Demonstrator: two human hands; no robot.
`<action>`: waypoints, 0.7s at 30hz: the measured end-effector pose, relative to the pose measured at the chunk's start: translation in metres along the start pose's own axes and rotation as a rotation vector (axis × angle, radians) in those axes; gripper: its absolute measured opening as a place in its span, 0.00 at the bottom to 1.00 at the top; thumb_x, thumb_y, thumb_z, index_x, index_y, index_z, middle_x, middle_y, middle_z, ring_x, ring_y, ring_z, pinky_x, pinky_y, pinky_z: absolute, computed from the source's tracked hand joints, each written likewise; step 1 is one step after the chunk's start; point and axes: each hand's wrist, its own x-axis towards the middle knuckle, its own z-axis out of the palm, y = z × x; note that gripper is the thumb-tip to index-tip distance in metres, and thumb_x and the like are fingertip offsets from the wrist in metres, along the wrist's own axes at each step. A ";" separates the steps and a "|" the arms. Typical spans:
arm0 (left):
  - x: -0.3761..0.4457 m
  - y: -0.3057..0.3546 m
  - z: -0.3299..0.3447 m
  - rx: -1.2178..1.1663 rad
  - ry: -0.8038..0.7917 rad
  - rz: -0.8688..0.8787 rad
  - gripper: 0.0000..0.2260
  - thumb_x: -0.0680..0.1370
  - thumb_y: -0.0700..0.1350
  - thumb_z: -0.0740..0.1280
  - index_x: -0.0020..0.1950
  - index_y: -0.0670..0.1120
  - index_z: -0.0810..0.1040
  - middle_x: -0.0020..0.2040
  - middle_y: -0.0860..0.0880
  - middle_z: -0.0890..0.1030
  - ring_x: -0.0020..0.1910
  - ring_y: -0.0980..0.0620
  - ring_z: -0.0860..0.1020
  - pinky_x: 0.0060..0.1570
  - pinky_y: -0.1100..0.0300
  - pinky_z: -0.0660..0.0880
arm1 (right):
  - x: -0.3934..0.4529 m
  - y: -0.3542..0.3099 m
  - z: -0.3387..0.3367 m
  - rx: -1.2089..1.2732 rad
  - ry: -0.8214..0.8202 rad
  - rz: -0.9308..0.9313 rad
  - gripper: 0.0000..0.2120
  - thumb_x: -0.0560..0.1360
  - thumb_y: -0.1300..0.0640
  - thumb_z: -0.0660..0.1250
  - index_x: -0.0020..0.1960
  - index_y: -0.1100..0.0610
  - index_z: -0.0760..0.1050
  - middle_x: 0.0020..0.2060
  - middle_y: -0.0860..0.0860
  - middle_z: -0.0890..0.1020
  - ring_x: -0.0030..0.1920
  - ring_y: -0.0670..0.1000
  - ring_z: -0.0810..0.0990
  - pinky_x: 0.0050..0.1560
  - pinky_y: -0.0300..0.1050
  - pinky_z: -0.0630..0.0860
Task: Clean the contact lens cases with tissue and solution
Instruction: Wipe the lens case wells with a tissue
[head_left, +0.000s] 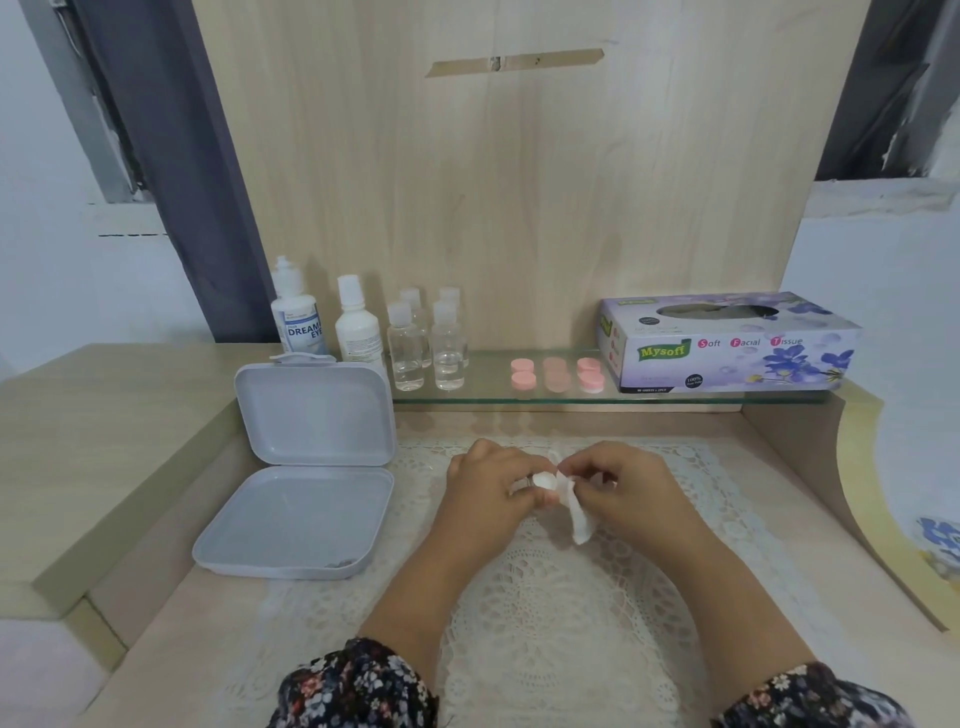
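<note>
Two floral-print sleeves (358, 686) enter at the bottom edge, with the forearms extended over one white lace mat (545, 623) on the wooden table (156, 545). The left hand (485, 486) curls its fingers around a small white lens case part (544, 480); its exact form is hidden by the fingers. The right hand (631, 488) pinches one crumpled white tissue (576, 512) against that part, and the tissue's tail hangs down toward the mat. To the left lies one grey hinged box (296, 519), open with its lid upright; only a small dark item, too indistinct to identify, shows in the front corner of its tray. Beyond the hands, one glass shelf (519, 400) carries six pink round lens case pieces (556, 374), arranged in three pairs. Left of these stand four clear small bottles (426, 348), each partly filled with clear liquid, and two white solution bottles (327, 322). One tissue box (727, 345) sits at the shelf's right end, its top slot open.
</note>
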 end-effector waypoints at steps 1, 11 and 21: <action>0.000 0.000 0.001 0.010 0.010 0.004 0.08 0.73 0.51 0.72 0.52 0.57 0.82 0.49 0.64 0.80 0.54 0.64 0.66 0.57 0.71 0.50 | 0.000 -0.001 -0.001 0.011 0.008 0.002 0.16 0.70 0.66 0.69 0.42 0.44 0.79 0.37 0.43 0.81 0.38 0.37 0.77 0.38 0.27 0.71; 0.000 0.005 0.007 0.130 0.162 0.033 0.09 0.74 0.49 0.71 0.53 0.56 0.83 0.48 0.62 0.80 0.51 0.60 0.66 0.55 0.62 0.53 | 0.004 0.001 0.009 0.149 0.191 0.220 0.11 0.72 0.64 0.67 0.47 0.50 0.80 0.37 0.50 0.80 0.37 0.47 0.78 0.32 0.36 0.71; 0.004 0.002 0.000 0.025 0.127 -0.213 0.12 0.74 0.53 0.70 0.57 0.55 0.81 0.47 0.59 0.78 0.57 0.58 0.67 0.52 0.63 0.52 | -0.003 0.000 0.006 -0.170 0.173 -0.206 0.11 0.74 0.62 0.69 0.50 0.48 0.81 0.43 0.34 0.77 0.48 0.36 0.74 0.53 0.28 0.67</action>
